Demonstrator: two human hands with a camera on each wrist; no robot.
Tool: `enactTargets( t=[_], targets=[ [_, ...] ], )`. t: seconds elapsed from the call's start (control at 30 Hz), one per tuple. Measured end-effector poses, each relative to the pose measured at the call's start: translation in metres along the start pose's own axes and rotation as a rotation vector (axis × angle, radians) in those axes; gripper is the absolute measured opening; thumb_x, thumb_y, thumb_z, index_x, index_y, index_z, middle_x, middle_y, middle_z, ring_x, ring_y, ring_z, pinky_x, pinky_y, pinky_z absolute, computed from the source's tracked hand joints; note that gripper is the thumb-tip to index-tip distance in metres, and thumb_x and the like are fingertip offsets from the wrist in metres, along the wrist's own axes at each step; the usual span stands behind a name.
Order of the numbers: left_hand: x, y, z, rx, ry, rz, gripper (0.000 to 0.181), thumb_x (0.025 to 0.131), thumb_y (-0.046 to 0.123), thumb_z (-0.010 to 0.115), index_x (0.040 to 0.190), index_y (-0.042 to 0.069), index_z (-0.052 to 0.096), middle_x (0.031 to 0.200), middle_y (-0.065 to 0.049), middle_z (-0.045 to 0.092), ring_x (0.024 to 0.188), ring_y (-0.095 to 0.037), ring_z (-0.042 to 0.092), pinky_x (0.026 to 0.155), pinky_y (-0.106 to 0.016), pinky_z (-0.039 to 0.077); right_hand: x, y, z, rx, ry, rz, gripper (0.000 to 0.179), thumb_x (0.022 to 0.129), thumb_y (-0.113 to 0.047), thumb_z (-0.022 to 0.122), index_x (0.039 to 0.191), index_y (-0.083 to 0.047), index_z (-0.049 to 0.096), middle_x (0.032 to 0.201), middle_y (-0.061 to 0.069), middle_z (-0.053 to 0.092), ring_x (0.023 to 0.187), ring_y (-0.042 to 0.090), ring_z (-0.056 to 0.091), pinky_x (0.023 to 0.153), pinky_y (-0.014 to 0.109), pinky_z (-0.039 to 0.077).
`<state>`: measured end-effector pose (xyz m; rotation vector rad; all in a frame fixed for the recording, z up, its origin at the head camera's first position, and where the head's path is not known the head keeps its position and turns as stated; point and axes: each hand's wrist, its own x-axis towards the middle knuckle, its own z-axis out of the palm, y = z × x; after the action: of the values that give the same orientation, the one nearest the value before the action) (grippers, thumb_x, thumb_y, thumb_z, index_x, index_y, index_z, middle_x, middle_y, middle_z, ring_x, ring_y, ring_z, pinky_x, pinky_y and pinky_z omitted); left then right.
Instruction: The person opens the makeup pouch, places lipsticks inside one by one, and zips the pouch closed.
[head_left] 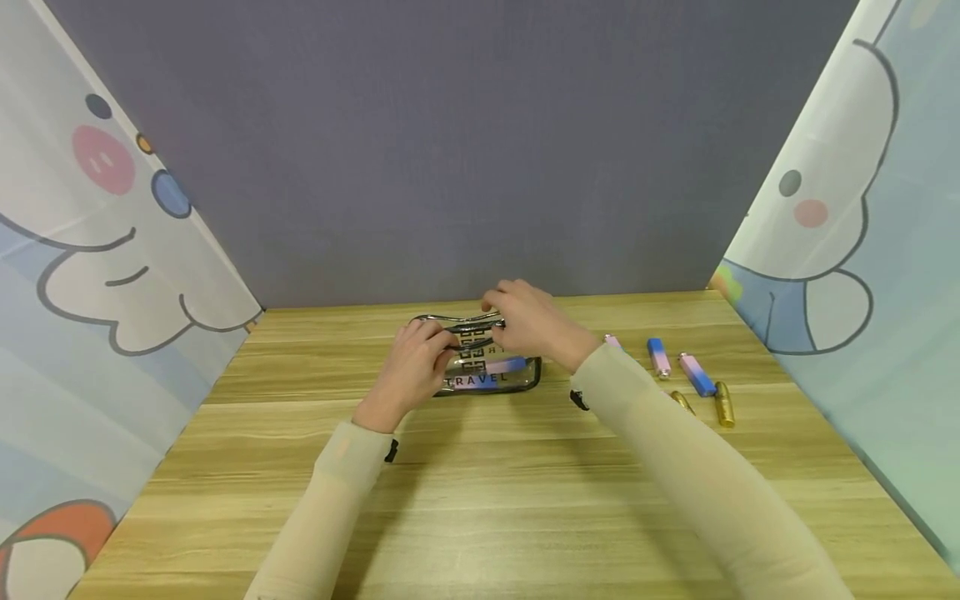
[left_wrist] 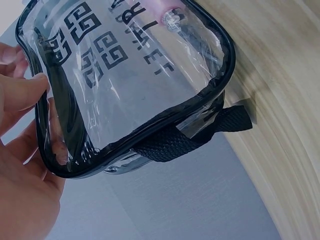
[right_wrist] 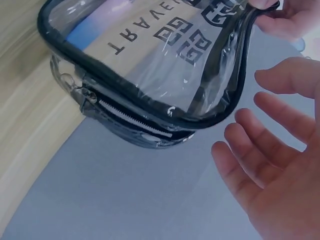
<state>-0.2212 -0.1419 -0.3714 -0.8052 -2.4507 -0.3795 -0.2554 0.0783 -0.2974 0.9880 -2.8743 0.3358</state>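
Note:
A clear pouch [head_left: 472, 354] with black piping and the printed word TRAVEL lies towards the back of the table. Through its clear wall show pink-and-blue stick-shaped tubes [head_left: 512, 365]. My left hand [head_left: 412, 358] pinches the piped edge at the pouch's left, thumb on the front; the left wrist view shows a black strap [left_wrist: 172, 142] on the pouch's end. Over the opposite side hovers my right hand [head_left: 532, 321], its loosely bent fingers apart from the pouch in the right wrist view. Near that side a zipper [right_wrist: 132, 117] runs along the pouch, partly open.
To the right of the pouch lie several pink-and-blue tubes [head_left: 697, 374] and gold bullet-shaped tubes [head_left: 723, 405], partly behind my right sleeve [head_left: 675, 450]. A grey panel [head_left: 480, 150] stands at the table's back edge, with cartoon-printed curtains [head_left: 877, 350] at both sides.

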Motion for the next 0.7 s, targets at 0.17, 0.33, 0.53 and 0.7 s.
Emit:
enactTargets(
  t=[0.17, 0.33, 0.53, 0.7],
  targets=[
    [0.0, 0.0, 0.0, -0.008, -0.011, -0.01, 0.009, 0.095, 0.006, 0.071, 0.102, 0.009, 0.075, 0.101, -0.006, 0.066, 0.094, -0.028, 0.057, 0.078, -0.042, 0.042, -0.01, 0.006, -0.005, 0.031, 0.004, 0.01, 0.036, 0.092, -0.015, 0.065, 0.128, -0.007, 0.067, 0.121, 0.009, 0.061, 0.111, 0.029, 0.056, 0.089, 0.044, 0.049],
    [0.0, -0.001, 0.001, -0.009, -0.002, -0.014, 0.01, 0.095, 0.006, 0.071, 0.103, 0.009, 0.076, 0.101, -0.006, 0.067, 0.093, -0.028, 0.057, 0.078, -0.042, 0.042, -0.019, 0.016, -0.005, 0.022, 0.046, 0.015, 0.032, 0.094, -0.015, 0.065, 0.124, -0.006, 0.068, 0.118, 0.01, 0.063, 0.106, 0.029, 0.057, 0.088, 0.044, 0.049],
    [0.0, -0.002, 0.002, -0.012, 0.012, -0.002, 0.01, 0.094, 0.005, 0.072, 0.102, 0.009, 0.076, 0.101, -0.006, 0.067, 0.093, -0.028, 0.057, 0.077, -0.041, 0.042, -0.03, 0.032, -0.005, 0.029, 0.071, 0.057, 0.031, 0.095, -0.014, 0.064, 0.123, -0.003, 0.067, 0.115, 0.015, 0.063, 0.102, 0.031, 0.058, 0.088, 0.047, 0.049],
    [-0.001, -0.002, 0.001, -0.012, 0.012, -0.002, 0.011, 0.093, 0.005, 0.072, 0.103, 0.008, 0.076, 0.102, -0.007, 0.067, 0.094, -0.028, 0.058, 0.078, -0.042, 0.042, -0.039, 0.048, -0.003, 0.058, 0.068, 0.141, 0.035, 0.095, -0.014, 0.064, 0.128, -0.003, 0.065, 0.117, 0.015, 0.062, 0.107, 0.032, 0.058, 0.089, 0.048, 0.05]
  ],
)
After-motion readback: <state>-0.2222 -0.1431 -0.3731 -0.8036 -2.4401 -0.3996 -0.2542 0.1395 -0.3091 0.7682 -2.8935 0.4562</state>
